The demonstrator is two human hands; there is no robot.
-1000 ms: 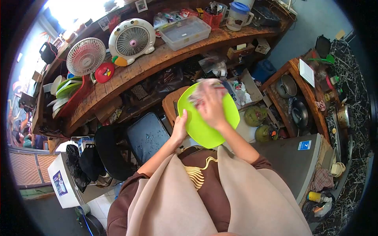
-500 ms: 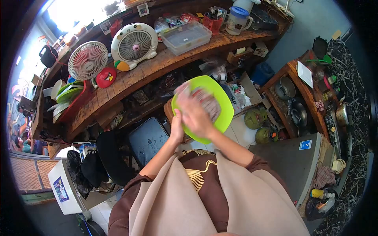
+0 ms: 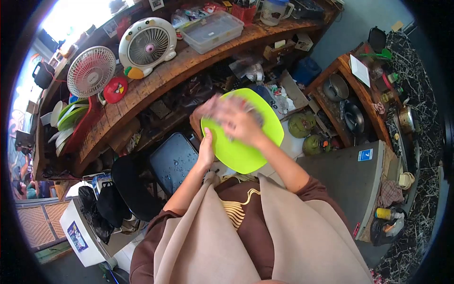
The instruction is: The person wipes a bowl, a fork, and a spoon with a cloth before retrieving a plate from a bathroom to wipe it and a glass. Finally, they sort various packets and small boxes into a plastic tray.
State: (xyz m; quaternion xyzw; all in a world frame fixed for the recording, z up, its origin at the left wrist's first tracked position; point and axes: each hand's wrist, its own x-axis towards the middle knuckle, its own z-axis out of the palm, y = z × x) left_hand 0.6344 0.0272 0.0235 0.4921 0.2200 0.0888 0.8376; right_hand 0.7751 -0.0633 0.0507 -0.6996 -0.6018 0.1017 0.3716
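Observation:
A lime-green square plate (image 3: 243, 156) with rounded corners is held up in front of my body, its inner face turned toward me. My left hand (image 3: 206, 150) grips the plate's left edge, thumb on the upper face and the other fingers hidden behind. Over the upper half of the plate, my right hand (image 3: 243, 127) presses a crumpled pinkish-grey cloth (image 3: 215, 108) against the surface. Motion smears the cloth and the right fingers, though the hand looks closed over the fabric.
A curved wooden counter (image 3: 156, 78) carries two fans and a clear plastic box (image 3: 211, 32). A dark wet tray (image 3: 174, 163) lies below on the left. Right of me stand a grey fridge (image 3: 338, 182) and a wooden shelf with pans (image 3: 336, 88).
My right hand and the cloth have shifted slightly across the plate, baring more of its lower part. The plate has turned a little, and the whole view has shifted somewhat.

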